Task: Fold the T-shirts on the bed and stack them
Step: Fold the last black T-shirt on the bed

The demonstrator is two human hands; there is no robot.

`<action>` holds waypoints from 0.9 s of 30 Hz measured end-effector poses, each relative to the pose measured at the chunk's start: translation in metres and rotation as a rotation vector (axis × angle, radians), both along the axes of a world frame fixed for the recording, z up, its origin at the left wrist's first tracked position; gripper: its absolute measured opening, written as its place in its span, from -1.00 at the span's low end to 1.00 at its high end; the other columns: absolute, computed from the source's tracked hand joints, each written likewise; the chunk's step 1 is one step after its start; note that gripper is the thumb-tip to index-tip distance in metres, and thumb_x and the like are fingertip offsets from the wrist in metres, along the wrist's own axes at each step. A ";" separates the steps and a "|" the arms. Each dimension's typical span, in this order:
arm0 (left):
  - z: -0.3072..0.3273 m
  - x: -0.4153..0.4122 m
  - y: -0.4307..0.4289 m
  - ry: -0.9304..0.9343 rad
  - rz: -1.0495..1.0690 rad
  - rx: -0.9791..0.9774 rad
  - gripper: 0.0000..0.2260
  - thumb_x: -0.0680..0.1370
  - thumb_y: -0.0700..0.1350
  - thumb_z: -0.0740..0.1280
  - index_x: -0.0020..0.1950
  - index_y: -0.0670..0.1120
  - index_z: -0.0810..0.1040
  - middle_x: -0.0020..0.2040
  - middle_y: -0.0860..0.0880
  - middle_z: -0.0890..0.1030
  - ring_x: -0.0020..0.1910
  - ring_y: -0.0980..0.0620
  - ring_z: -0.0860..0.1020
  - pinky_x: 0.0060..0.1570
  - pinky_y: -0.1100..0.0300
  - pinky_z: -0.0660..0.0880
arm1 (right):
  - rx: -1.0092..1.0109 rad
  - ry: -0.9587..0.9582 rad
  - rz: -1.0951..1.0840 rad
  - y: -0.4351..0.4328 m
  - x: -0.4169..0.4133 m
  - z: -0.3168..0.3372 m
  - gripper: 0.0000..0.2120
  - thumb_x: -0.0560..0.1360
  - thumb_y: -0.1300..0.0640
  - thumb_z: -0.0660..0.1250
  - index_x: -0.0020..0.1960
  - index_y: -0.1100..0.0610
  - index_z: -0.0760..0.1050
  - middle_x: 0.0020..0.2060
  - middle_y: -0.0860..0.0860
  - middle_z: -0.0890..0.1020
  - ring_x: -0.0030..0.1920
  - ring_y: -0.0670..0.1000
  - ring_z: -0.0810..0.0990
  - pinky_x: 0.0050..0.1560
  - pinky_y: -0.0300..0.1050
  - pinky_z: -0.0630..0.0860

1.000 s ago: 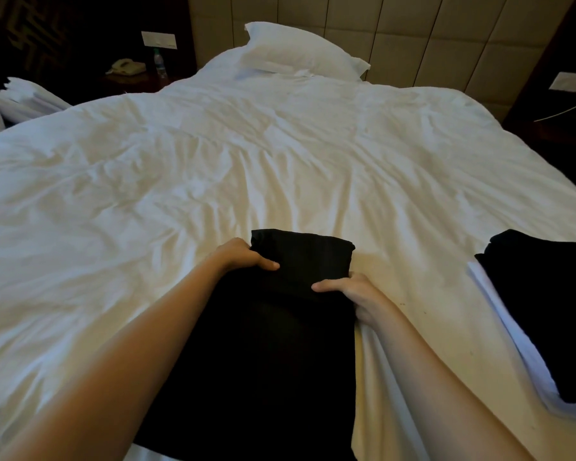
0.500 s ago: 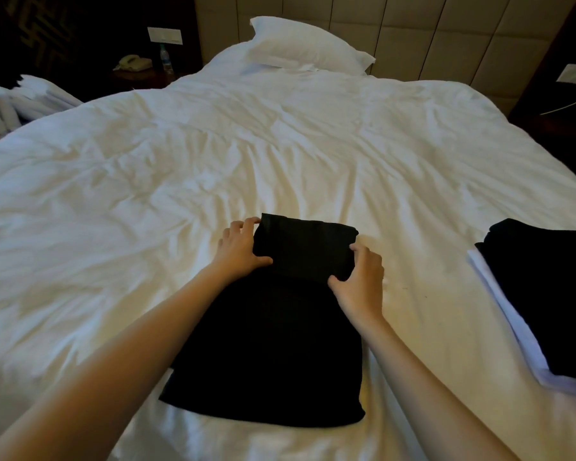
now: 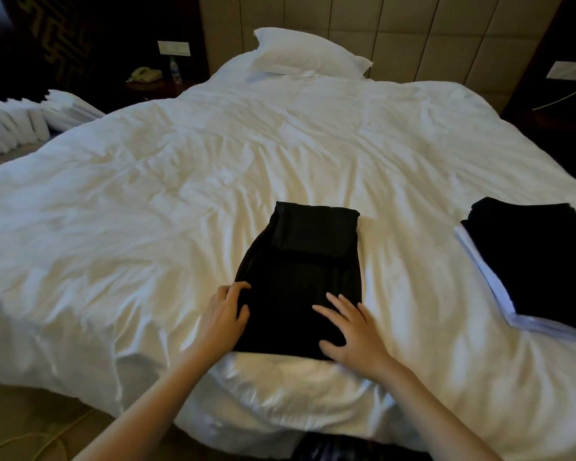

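A black T-shirt [image 3: 300, 281], folded into a narrow strip with its far end doubled back, lies on the white bed [image 3: 180, 194] near the front edge. My left hand [image 3: 225, 314] touches the shirt's near left edge with its fingers slightly bent. Lying flat with spread fingers, my right hand [image 3: 350, 331] covers the shirt's near right corner. A stack of folded T-shirts [image 3: 542, 261], black on top and white below, sits at the right side of the bed.
A white pillow [image 3: 310, 54] lies at the head of the bed against a padded headboard. Folded white linens [image 3: 24, 124] are piled off the bed's left side. A nightstand with a phone [image 3: 145, 74] and a bottle stands at the back left.
Both hands let go of the shirt's folded far end and drew back to its near end. The camera pulled back, showing the bed's front edge.
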State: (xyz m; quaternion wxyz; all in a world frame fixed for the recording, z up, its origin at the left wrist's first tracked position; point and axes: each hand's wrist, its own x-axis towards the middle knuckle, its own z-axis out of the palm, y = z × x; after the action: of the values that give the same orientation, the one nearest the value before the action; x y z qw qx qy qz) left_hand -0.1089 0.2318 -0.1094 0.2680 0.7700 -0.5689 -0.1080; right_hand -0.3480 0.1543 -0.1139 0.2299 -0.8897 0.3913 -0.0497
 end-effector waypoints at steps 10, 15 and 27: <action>-0.011 0.037 0.049 -0.419 -0.425 0.045 -0.30 0.31 0.32 0.27 0.43 0.22 0.25 0.54 0.05 -0.07 0.47 -0.03 -0.03 0.33 -0.07 0.07 | -0.172 -0.074 0.087 0.015 -0.013 0.014 -0.40 0.42 0.44 0.19 0.43 0.10 0.34 0.38 0.03 0.42 0.41 0.03 0.36 0.39 -0.21 0.22; 0.006 0.052 0.034 -0.320 -0.316 -0.009 -0.69 0.36 0.14 0.32 0.10 0.27 0.59 0.44 -0.01 0.33 0.41 -0.16 0.24 0.24 -0.15 0.25 | 0.104 -0.399 -0.355 0.001 -0.009 0.023 -0.53 0.38 0.52 0.16 -0.03 0.00 0.57 -0.15 -0.02 0.61 -0.10 0.01 0.57 -0.23 -0.44 0.41; 0.042 0.019 -0.011 0.600 0.019 -0.173 -0.54 0.32 0.17 0.32 0.02 -0.15 0.64 -0.14 0.01 0.65 -0.05 0.11 0.58 -0.06 0.28 0.47 | 0.329 -0.602 -0.671 -0.031 0.010 0.027 -0.77 0.51 0.07 0.35 -0.11 0.27 0.58 -0.29 0.06 0.57 -0.19 0.06 0.51 -0.29 -0.20 0.34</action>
State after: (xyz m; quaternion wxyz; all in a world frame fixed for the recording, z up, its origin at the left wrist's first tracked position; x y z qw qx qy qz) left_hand -0.0900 0.2211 -0.0674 0.4892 0.6835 -0.4643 -0.2791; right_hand -0.3382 0.1235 -0.0872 0.4419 -0.6123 0.5755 -0.3140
